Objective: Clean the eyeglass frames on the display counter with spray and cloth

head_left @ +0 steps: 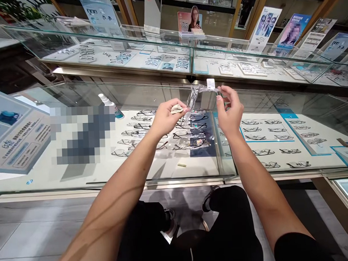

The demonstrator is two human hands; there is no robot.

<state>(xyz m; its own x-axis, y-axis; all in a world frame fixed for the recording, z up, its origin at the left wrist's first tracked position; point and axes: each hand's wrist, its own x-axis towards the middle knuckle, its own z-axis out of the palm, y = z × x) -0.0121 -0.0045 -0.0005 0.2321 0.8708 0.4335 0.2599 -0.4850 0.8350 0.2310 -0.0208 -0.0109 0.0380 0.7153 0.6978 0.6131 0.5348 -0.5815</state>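
"Glass tops the table [87, 175] before you; what shows through it?"

"Rows of eyeglasses [141, 126] at the table's middle, and blue-edged displays [267, 130] towards its right."

"And your hands?"

"Both are raised over the table's middle, near each other. My right hand [230, 109] pinches one end of a see-through frame [193, 96], apparently eyeglasses, held above the table. My left hand [168, 118] is closed in a pinch too, its thumb by the frame's other end; whether that grips the frame, I can't tell."

"Anything smaller?"

"One white-capped bottle [112, 106], left of the table's middle. Then the beige cloth [176, 109] bunched in my left fingers, above the table."

"Smaller still?"

"A white tag [211, 84] beside the frame, over the table, and a gold-coloured stick [181, 165] near the table's front edge."
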